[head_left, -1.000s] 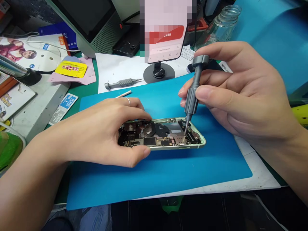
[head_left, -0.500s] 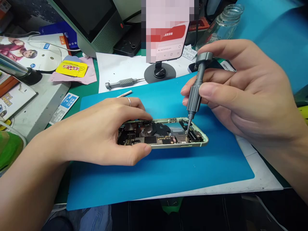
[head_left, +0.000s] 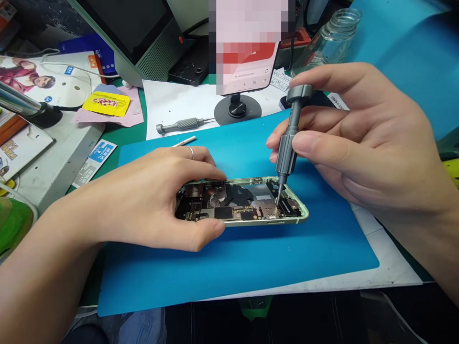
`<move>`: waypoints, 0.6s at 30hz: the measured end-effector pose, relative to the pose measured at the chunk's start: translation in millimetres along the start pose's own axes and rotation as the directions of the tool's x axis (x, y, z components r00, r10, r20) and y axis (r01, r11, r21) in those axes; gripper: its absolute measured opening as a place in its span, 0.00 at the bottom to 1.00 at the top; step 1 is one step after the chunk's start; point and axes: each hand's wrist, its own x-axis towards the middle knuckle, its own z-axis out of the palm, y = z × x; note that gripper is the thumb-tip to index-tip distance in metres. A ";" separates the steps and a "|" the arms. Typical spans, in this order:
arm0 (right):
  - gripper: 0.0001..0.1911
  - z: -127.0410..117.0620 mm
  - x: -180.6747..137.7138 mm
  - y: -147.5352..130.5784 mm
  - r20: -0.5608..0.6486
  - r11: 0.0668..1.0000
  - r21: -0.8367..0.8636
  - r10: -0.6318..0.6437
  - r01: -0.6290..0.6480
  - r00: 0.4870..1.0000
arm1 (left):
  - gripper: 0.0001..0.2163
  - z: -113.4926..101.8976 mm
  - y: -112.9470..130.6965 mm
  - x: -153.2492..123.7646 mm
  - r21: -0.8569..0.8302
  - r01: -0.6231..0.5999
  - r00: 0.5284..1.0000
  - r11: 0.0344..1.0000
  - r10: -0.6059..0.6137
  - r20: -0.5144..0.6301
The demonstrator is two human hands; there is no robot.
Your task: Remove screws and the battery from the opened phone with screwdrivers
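An opened phone [head_left: 251,203] with a pale green frame lies on a blue mat [head_left: 233,258], its circuit boards exposed. My left hand [head_left: 154,200] clamps the phone's left half, thumb on the near edge and fingers over the far edge; a ring sits on one finger. My right hand [head_left: 358,138] pinches a grey precision screwdriver [head_left: 289,138], held nearly upright. The index finger rests on the driver's cap. Its tip touches the board near the phone's right end.
A second grey screwdriver [head_left: 181,125] lies on white paper behind the mat. A phone on a round stand [head_left: 238,107] faces me at the back. A glass jar [head_left: 328,38] stands back right, a monitor [head_left: 136,33] back left, and papers and packets [head_left: 107,102] lie at left.
The screwdriver's tilt and my right hand's fingers shift slightly around the same spot on the board. The left hand and the phone stay put.
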 end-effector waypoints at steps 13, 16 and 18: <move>0.21 -1.0 -0.1 -2.1 0.010 0.999 -0.045 -0.028 0.028 1.000 | 0.19 -0.8 -0.4 0.5 -0.009 0.003 1.000 1.000 -0.003 -0.008; 0.21 -2.2 -0.7 -2.2 0.011 0.997 -0.058 -0.040 0.040 0.999 | 0.20 -3.0 -1.0 2.1 -0.006 -0.011 1.000 1.000 0.011 0.019; 0.22 -3.3 -1.7 -2.2 0.025 0.996 -0.071 -0.054 0.056 0.998 | 0.20 -3.2 -1.1 2.3 -0.001 -0.014 1.000 1.000 0.014 0.024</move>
